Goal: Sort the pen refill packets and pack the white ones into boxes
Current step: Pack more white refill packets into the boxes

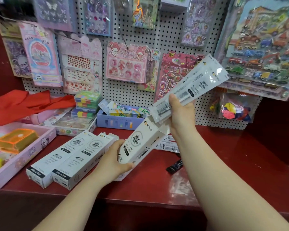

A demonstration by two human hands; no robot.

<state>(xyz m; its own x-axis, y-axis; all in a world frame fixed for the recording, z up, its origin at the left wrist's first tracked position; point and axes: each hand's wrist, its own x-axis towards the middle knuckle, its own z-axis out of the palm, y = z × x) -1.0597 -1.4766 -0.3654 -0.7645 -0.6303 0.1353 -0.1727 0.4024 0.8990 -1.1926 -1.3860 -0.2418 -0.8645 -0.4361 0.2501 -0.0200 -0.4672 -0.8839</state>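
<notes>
1. The left hand (113,162) is nearest, its fingers curled round the lower end of an open white box (140,140), which tilts up off the red surface (223,164).
2. Right of those fingers, a black packet (174,165) lies on the surface.
3. Left of them, two white boxes (57,159) lie side by side, touching.
4. Higher and farther, the right hand (180,117) holds a bunch of white refill packets (190,87), fingers closed round their lower part; the packets' bottom end sits at the box's open mouth.
5. Below the right fingers, loose white packets (167,145) rest on the surface.
6. Beyond both hands stand a lavender tray (117,122) and a pegboard (123,94).
</notes>
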